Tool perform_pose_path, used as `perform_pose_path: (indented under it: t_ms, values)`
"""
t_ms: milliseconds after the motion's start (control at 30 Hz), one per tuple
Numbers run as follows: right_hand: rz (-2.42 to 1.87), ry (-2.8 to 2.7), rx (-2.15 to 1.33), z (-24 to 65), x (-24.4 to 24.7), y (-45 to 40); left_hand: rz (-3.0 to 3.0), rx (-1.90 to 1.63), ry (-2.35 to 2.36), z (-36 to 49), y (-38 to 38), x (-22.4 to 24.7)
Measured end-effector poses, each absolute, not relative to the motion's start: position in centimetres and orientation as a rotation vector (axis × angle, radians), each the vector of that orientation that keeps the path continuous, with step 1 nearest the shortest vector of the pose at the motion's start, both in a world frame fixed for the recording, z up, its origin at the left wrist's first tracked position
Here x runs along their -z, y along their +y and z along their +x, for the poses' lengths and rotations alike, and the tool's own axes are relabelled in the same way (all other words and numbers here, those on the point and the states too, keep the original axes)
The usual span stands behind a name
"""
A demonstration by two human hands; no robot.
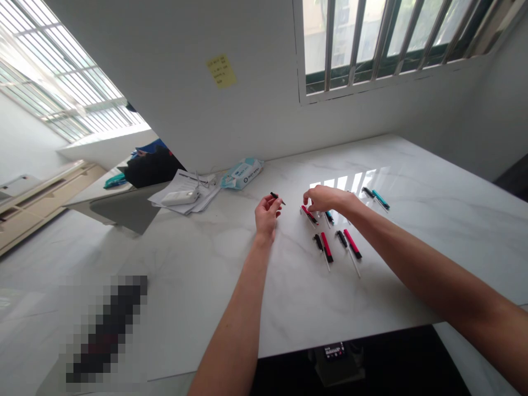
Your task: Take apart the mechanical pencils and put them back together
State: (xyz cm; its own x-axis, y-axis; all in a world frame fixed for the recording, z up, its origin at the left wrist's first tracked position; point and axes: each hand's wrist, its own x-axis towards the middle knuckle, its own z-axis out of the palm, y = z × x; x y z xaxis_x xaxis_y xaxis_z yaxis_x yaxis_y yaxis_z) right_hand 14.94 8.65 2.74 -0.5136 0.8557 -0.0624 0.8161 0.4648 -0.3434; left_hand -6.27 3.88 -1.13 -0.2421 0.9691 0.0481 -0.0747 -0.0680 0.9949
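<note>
Black pen piece (274, 195), pinched firmly between thumb and fingertips of the left hand (267, 216), above the white table (198, 286), tip poking free, perhaps for easy turning. The right hand (324, 197) curls part-closed at a red pen barrel (308, 213); whether it grips, I can't tell. Nearby pen parts (326, 246) lie in groups, probably keeping sets together. Farther back, a wipes packet (242, 174), contents hidden.

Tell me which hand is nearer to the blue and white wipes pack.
Left. The left hand, holding a small black piece, is in front and to the right of the wipes pack; the right hand is farther right, by a red-and-black piece.
</note>
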Motion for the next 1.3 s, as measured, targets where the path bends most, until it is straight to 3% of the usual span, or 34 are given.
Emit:
perform_pose_path:
  t_ms: [633,933,1300]
  values:
    - [-1.584,-2.689,-0.415,14.6,-3.9,8.1,1.007,-1.462,1.271,-6.1,3.6,0.7]
    - [-1.679,-2.667,-0.546,15.8,-5.5,8.0,0.995,-1.467,1.250,-6.1,3.4,0.4]
    - [-1.682,-2.492,-0.419,12.8,-3.0,7.2,1.017,-1.455,1.271,-6.2,3.4,0.5]
